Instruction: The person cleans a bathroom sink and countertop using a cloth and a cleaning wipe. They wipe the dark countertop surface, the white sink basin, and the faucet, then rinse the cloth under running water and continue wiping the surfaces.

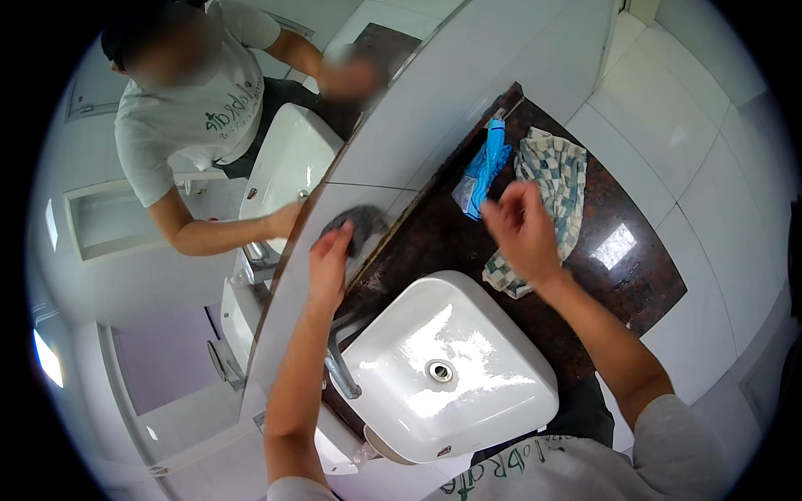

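My left hand (330,255) presses a dark grey cloth (359,224) flat against the white tiled wall strip above the counter, beside the mirror (167,250). My right hand (522,230) hovers over the dark stone counter (618,275) with its fingers spread and nothing in it. It is just above a checkered green-and-white cloth (555,179) lying on the counter, and close to a blue plastic packet (483,171) by the wall.
A white square basin (501,392) with a metal drain sits on the counter below my hands, a chrome tap (341,371) at its left. The mirror shows the person's reflection. White floor tiles lie to the right.
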`<control>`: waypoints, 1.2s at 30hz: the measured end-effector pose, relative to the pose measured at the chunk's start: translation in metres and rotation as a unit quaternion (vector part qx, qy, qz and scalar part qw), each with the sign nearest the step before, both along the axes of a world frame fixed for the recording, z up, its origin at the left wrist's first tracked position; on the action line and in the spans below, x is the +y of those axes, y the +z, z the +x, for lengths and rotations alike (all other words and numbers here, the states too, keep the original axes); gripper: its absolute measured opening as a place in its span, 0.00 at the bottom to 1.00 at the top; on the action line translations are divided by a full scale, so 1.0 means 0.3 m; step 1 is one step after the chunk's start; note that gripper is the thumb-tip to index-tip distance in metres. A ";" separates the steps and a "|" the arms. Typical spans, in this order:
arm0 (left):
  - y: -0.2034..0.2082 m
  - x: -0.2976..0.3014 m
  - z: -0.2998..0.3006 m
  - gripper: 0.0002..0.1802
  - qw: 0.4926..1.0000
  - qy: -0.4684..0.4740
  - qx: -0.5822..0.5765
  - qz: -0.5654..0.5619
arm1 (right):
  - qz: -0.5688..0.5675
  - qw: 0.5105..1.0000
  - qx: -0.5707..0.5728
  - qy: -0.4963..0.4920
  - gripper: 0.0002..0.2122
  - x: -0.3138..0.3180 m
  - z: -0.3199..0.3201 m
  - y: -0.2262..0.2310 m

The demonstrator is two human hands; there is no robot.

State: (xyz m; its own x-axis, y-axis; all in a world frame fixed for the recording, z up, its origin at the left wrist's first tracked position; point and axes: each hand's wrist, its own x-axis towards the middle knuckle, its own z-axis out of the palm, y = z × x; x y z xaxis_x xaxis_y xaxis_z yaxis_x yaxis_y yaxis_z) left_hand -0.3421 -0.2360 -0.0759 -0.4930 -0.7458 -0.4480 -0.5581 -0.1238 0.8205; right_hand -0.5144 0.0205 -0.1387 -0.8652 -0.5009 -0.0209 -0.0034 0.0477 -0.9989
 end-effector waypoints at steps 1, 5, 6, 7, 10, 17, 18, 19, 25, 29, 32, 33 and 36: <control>-0.005 0.023 -0.093 0.10 1.000 -0.008 -0.004 0.006 | 0.040 0.998 0.013 -0.049 0.16 -0.010 -0.057 -0.012; -0.064 0.162 -0.631 0.14 0.978 -0.179 0.103 0.028 | 0.246 0.968 0.027 0.036 0.22 -0.099 -0.183 -0.050; -0.093 0.200 -0.761 0.18 0.973 -0.201 0.109 0.017 | 0.286 0.956 0.056 0.047 0.23 -0.121 -0.196 -0.085; -0.139 0.242 -0.893 0.20 0.973 -0.201 0.110 -0.010 | 0.329 0.939 0.085 0.054 0.25 -0.127 -0.206 -0.118; -0.158 0.312 -1.019 0.24 0.954 -0.252 0.155 0.042 | 0.184 0.982 0.003 0.038 0.20 -0.040 -0.239 -0.162; -0.121 0.075 -0.327 0.17 0.993 -0.064 -0.102 -0.002 | -0.024 0.986 -0.145 0.073 0.13 0.219 -0.276 0.015; -0.116 0.043 -0.275 0.14 0.988 -0.089 -0.122 0.016 | -0.024 0.985 -0.158 0.067 0.12 0.258 -0.276 0.023; -0.090 0.038 -0.266 0.12 0.984 -0.110 -0.139 0.031 | -0.026 0.986 -0.157 0.053 0.12 0.283 -0.271 0.038; -0.130 0.288 -0.834 0.19 0.979 -0.185 0.047 -0.071 | -0.065 0.976 -0.209 0.003 0.07 0.369 -0.215 0.104; -0.196 0.335 -1.102 0.28 0.948 -0.240 0.209 -0.016 | -0.060 0.979 -0.193 0.028 0.07 0.343 -0.221 0.099; -0.154 0.275 -0.901 0.28 0.968 -0.241 0.068 0.007 | -0.065 0.986 -0.150 0.007 0.07 0.292 -0.267 0.075; -0.262 0.112 -0.738 0.31 0.976 -0.210 -0.003 -0.047 | -0.071 0.986 -0.145 0.027 0.09 0.246 -0.264 0.100; -0.077 0.046 -0.354 0.23 0.952 -0.233 -0.200 -0.020 | -0.043 0.994 -0.094 0.041 0.14 0.154 -0.297 0.104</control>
